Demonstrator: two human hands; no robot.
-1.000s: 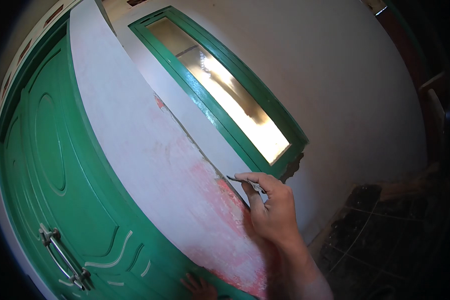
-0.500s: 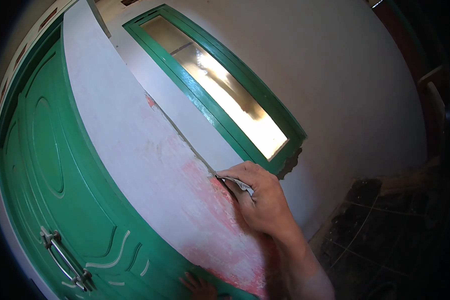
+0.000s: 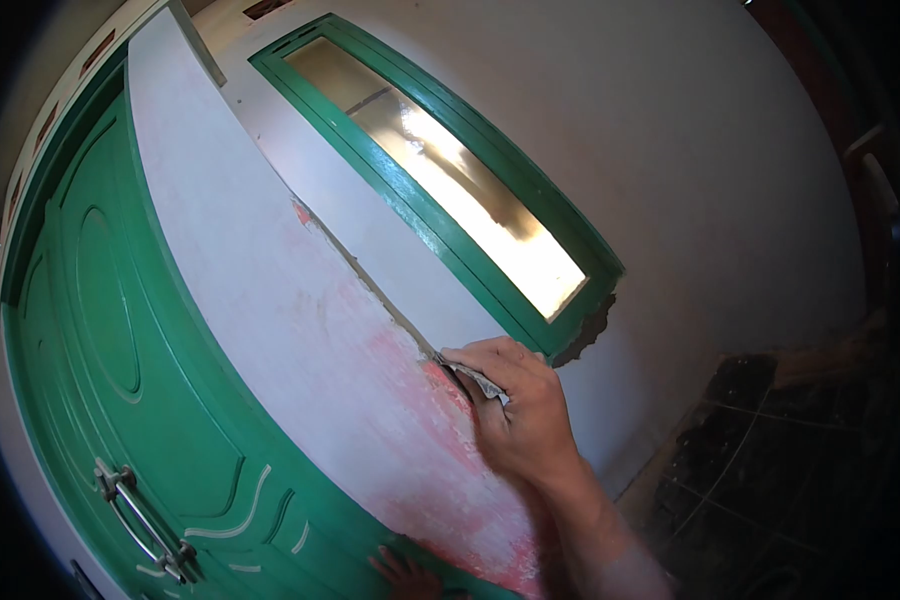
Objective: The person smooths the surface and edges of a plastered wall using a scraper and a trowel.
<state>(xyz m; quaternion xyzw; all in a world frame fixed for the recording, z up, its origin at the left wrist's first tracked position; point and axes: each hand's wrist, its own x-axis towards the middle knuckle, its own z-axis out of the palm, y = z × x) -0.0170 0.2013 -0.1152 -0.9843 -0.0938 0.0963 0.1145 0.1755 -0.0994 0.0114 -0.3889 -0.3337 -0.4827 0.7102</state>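
The right hand (image 3: 520, 425) pinched a small grey folded sheet (image 3: 482, 381) in a clenched grip. It pressed the sheet against the chipped corner of the white plastered wall strip with a pink patch (image 3: 300, 330), right of the green panelled door (image 3: 110, 330). At the near edge, the left hand (image 3: 407, 577) lay flat on the door frame, grip released.

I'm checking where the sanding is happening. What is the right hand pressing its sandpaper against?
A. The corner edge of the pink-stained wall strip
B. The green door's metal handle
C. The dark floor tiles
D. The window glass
A: the right hand pinches the sandpaper against the corner edge of the pink-stained wall strip, just below the green window.
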